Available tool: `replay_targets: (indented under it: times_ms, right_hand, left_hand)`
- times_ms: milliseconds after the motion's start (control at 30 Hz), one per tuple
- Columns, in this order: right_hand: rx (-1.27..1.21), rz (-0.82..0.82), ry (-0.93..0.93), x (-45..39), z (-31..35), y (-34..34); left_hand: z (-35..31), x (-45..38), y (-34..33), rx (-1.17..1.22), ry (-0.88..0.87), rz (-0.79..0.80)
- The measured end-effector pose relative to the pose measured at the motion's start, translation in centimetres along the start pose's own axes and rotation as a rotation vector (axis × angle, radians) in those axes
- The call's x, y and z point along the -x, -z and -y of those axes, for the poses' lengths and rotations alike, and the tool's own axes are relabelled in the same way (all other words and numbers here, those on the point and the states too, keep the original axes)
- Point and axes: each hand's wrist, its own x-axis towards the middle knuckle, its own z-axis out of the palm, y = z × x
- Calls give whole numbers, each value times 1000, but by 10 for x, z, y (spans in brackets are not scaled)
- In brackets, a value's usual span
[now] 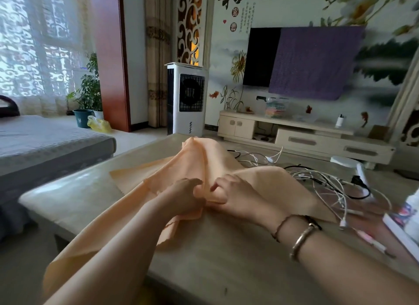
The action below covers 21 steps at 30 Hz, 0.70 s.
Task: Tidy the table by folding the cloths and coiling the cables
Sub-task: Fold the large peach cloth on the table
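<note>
A large peach cloth (199, 159) lies crumpled across the middle of the pale table (74, 198), with one end hanging over the near edge. My left hand (184, 197) grips a bunched fold of it at the centre. My right hand (235, 195) pinches the same cloth right beside the left hand, fingers curled into the fabric. A tangle of white and black cables (326, 182) is spread on the table to the right of the cloth, untouched by either hand.
A white lamp base (347, 163) stands behind the cables. A white box and a bottle (405, 216) sit at the table's right edge. A grey sofa (45, 141) is to the left; a TV cabinet (294, 132) and air cooler (188, 98) stand beyond.
</note>
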Motion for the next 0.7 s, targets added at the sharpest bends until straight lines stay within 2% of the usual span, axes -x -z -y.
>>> replay_targets:
  times_ms: [233, 300, 433, 533, 600, 700]
  right_hand:
    - [258, -99, 171, -3, 7, -4]
    - [227, -167, 131, -2, 8, -2]
    - [-26, -454, -12, 3, 0, 24]
    - [-130, -601, -121, 11, -22, 48]
    - [-132, -655, -188, 23, -41, 64]
    - [-133, -641, -238, 48, -66, 82]
  left_hand:
    - [9, 0, -9, 6, 23, -57]
    - [8, 6, -8, 15, 21, -95]
    - [7, 16, -7, -30, 22, -152]
    - [9, 18, -9, -105, 88, -153]
    - [9, 16, -9, -153, 101, -142]
    - [7, 8, -10, -246, 52, -126]
